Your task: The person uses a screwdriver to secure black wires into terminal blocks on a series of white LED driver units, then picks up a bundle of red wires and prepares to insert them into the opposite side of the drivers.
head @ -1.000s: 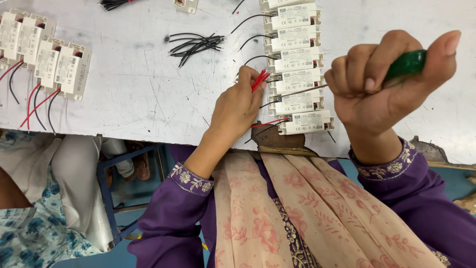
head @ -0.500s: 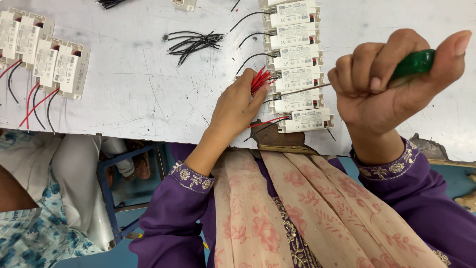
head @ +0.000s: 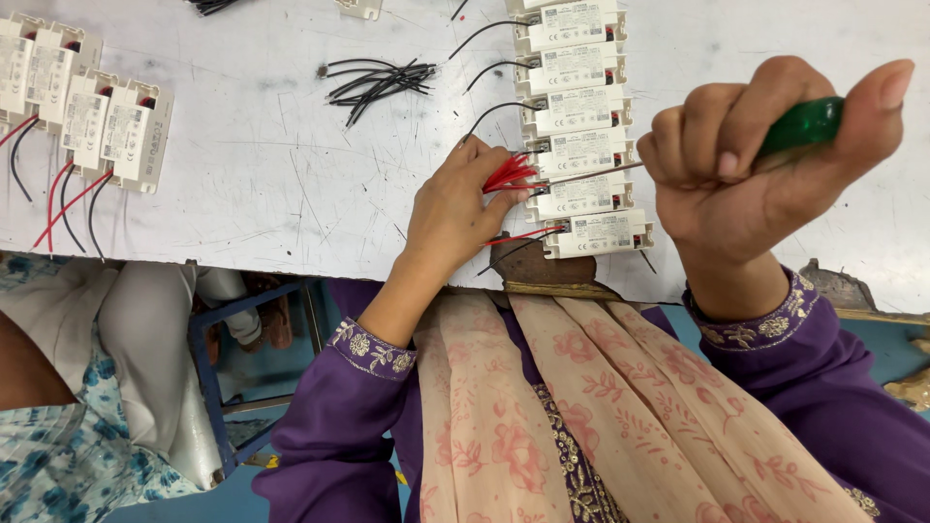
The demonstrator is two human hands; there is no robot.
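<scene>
My left hand [head: 455, 208] rests on the white table [head: 262, 165] and pinches a bunch of short red wires [head: 507, 172] beside a row of small white driver boxes [head: 577, 107]. My right hand [head: 751, 155] is raised close to the camera, fist closed on a screwdriver with a green handle [head: 800, 126]. Its thin metal shaft [head: 591, 174] points left and its tip meets a white box next to the red wires. The nearest box [head: 599, 234] has a red and a black wire running from it.
A loose bundle of black wires [head: 378, 79] lies at the middle back of the table. Several more white boxes with red and black leads [head: 87, 121] sit at the far left. Another person in pale clothing [head: 87, 387] sits at lower left.
My left hand has shifted the red wires slightly nearer the boxes. The right hand with the screwdriver has stayed almost still.
</scene>
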